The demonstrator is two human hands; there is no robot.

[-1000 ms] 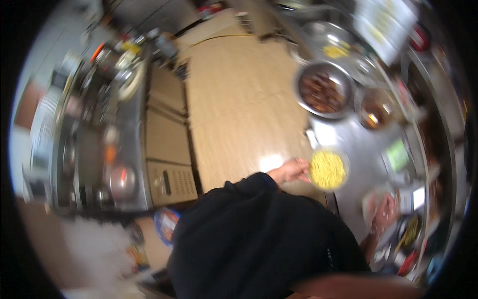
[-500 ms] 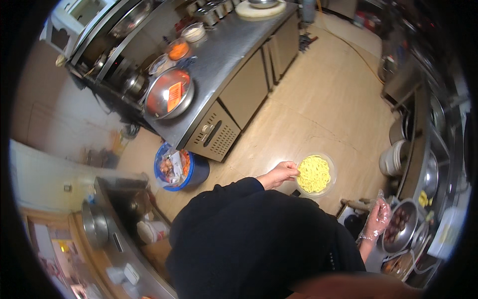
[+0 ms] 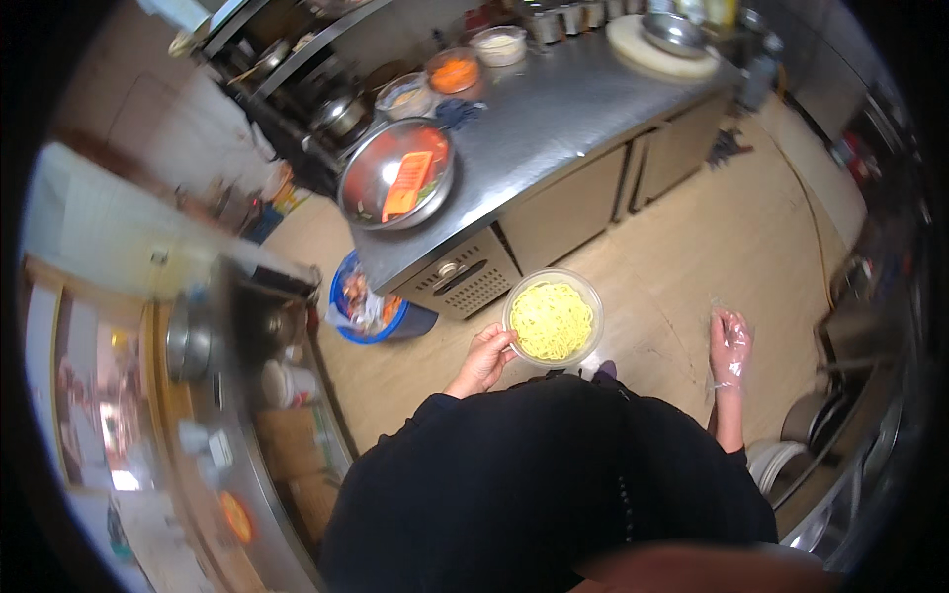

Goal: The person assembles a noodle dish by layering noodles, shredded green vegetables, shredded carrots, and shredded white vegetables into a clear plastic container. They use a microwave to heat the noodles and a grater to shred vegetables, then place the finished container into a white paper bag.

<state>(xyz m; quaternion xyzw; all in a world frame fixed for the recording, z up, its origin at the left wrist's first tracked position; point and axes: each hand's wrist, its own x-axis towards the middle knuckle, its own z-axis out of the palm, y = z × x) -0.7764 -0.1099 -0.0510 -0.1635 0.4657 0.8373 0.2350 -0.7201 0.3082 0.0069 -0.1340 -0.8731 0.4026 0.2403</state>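
Observation:
Yellow noodles (image 3: 551, 321) fill a clear round plastic bowl (image 3: 597, 314) in front of my body. My left hand (image 3: 484, 358) pinches the bowl's left rim, thumb on top, and holds it level above the floor. Out to the right, my right hand (image 3: 731, 346) hangs in a clear plastic glove, apart from the bowl. Its fingers are curled in, and nothing shows in them.
Ahead stands a steel counter (image 3: 534, 143) with a large metal bowl (image 3: 364, 183) holding an orange grater (image 3: 407, 186). Behind are a tub of shredded carrot (image 3: 454, 75) and a round white board (image 3: 628, 44). A blue bin (image 3: 417, 324) stands below; white buckets (image 3: 774, 465) sit at lower right.
My body has turned left, toward the counter, and the bowl of noodles has come with my left hand. My right hand has left the metal bowl of dark pieces on the right.

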